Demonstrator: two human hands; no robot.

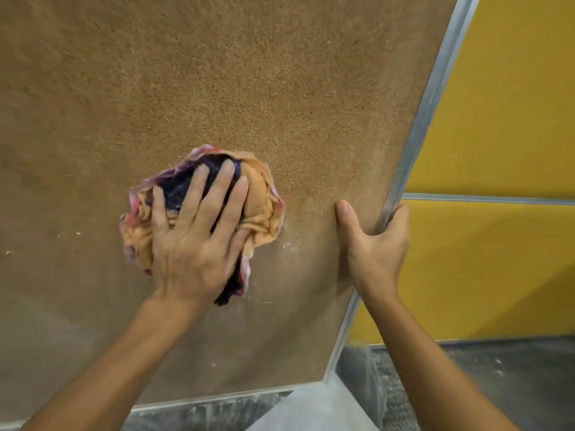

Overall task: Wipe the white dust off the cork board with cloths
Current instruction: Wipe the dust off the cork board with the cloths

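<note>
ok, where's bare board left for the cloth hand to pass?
Free: all the cork board above the cloth, across to the frame on the right; also the stretch left of the cloth. Tight: the strip between the cloth and the right hand, whose grip is on the frame, with white dust in it.

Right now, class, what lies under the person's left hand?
Under the left hand is a crumpled orange, pink and dark cloth, pressed against the cork board. The cork beneath the cloth is covered, so any dust there cannot be seen.
</note>
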